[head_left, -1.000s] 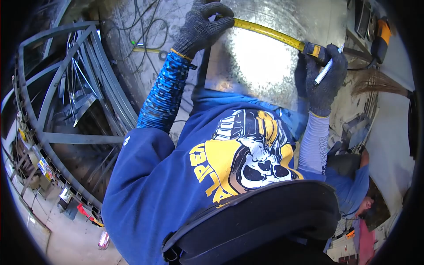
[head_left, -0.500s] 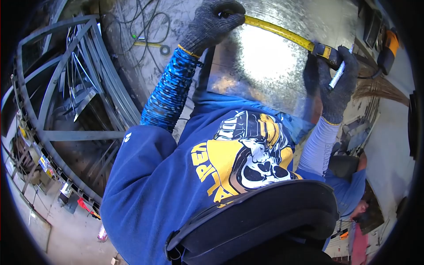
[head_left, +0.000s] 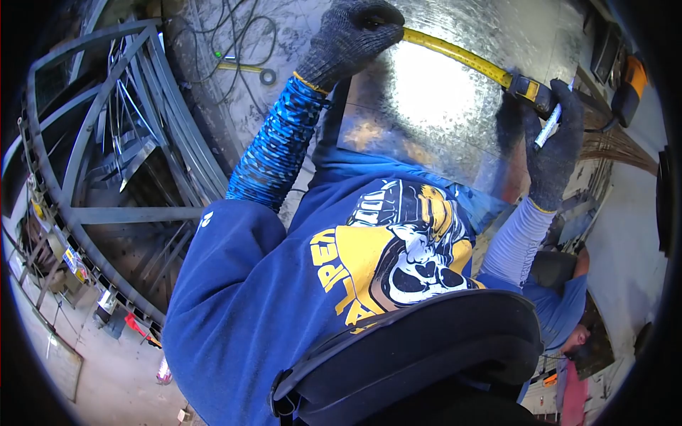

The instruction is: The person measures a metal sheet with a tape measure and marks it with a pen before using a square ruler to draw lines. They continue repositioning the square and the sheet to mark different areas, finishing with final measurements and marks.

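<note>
A yellow tape measure [head_left: 462, 55] is held taut across the galvanized sheet [head_left: 433, 106], its end pinned at the sheet's edge by the closed left hand [head_left: 352, 35], its case and a marker [head_left: 548, 126] gripped by the right hand [head_left: 550, 153] at the opposite side.

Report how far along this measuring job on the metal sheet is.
Done: the yellow tape measure is stretched across the shiny galvanized metal sheet. In hand: the gloved left hand pins the tape's end, while the gloved right hand grips its case and a white marker pen. Left: no mark shows on the sheet yet.
</note>
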The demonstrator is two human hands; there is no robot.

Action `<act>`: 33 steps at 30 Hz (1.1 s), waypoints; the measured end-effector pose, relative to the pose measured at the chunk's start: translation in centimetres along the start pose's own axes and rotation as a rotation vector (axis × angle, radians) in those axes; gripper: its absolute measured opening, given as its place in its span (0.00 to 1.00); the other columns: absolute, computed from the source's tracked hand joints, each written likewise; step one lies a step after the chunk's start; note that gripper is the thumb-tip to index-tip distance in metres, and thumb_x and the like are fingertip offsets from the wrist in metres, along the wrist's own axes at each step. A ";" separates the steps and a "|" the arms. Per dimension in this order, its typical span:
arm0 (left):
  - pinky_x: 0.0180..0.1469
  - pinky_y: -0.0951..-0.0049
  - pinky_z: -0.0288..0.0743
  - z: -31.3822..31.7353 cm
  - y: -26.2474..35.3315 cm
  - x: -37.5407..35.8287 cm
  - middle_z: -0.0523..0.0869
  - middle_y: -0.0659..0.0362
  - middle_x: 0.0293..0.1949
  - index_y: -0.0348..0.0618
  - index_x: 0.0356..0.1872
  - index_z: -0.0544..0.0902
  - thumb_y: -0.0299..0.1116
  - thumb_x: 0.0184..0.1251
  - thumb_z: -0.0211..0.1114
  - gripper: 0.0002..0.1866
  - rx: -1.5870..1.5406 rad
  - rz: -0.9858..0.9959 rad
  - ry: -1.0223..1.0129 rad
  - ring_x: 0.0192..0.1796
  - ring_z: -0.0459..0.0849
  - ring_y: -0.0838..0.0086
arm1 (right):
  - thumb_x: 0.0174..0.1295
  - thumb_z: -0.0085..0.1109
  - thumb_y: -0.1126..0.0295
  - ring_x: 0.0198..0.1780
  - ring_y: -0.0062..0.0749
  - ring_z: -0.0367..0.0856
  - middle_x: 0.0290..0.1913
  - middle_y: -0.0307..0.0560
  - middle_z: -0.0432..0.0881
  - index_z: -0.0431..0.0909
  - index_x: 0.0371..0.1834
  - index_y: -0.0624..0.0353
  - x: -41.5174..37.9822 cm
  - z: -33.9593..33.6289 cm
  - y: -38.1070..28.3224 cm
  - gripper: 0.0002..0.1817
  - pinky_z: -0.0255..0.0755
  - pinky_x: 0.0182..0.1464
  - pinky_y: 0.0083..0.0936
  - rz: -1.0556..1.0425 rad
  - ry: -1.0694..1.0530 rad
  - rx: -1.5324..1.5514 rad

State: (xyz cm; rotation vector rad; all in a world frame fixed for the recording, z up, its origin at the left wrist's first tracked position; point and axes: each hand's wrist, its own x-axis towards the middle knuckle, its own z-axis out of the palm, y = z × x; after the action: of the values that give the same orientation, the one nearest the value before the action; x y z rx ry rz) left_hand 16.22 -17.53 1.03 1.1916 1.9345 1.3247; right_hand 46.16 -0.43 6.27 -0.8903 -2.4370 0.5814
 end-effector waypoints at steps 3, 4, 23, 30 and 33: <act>0.42 0.70 0.75 0.1 -0.2 0.1 0.80 0.59 0.39 0.43 0.36 0.88 0.29 0.60 0.76 0.06 0.028 0.059 0.019 0.39 0.79 0.72 | 0.59 0.77 0.71 0.60 0.44 0.84 0.57 0.50 0.86 0.80 0.60 0.58 0.8 -1.3 -2.8 0.25 0.76 0.65 0.36 -0.083 0.015 -0.143; 0.42 0.70 0.75 0.1 -0.2 0.0 0.80 0.59 0.39 0.43 0.36 0.88 0.29 0.60 0.76 0.06 0.029 0.053 0.016 0.39 0.79 0.72 | 0.65 0.71 0.71 0.58 0.45 0.85 0.56 0.54 0.86 0.79 0.60 0.63 0.9 -1.6 -3.5 0.21 0.78 0.63 0.37 -0.156 0.111 -0.102; 0.46 0.67 0.76 0.4 -0.6 -0.2 0.79 0.56 0.40 0.42 0.37 0.88 0.30 0.59 0.76 0.08 0.024 0.056 0.017 0.44 0.80 0.67 | 0.57 0.80 0.67 0.26 0.26 0.85 0.28 0.43 0.84 0.78 0.39 0.55 2.5 11.4 -6.4 0.16 0.79 0.30 0.25 -0.184 -0.027 0.524; 0.44 0.68 0.77 0.2 -0.2 0.0 0.79 0.56 0.41 0.42 0.37 0.88 0.29 0.58 0.76 0.08 0.024 0.054 0.010 0.43 0.80 0.68 | 0.55 0.81 0.68 0.22 0.36 0.80 0.24 0.44 0.80 0.78 0.31 0.54 2.6 11.5 -6.0 0.15 0.72 0.26 0.30 -0.353 0.008 0.384; 0.42 0.69 0.77 0.4 -0.4 -0.1 0.78 0.56 0.41 0.42 0.37 0.88 0.29 0.58 0.76 0.07 0.009 0.044 0.011 0.41 0.81 0.68 | 0.55 0.81 0.68 0.22 0.38 0.80 0.24 0.44 0.79 0.79 0.31 0.55 2.8 11.9 -5.5 0.15 0.72 0.26 0.30 -0.508 0.021 0.314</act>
State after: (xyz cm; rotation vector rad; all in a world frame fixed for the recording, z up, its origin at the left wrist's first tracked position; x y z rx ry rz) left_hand 16.40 -17.47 0.51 1.2409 1.9336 1.3491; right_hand 35.00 -4.98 0.54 -0.1382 -2.3323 0.7213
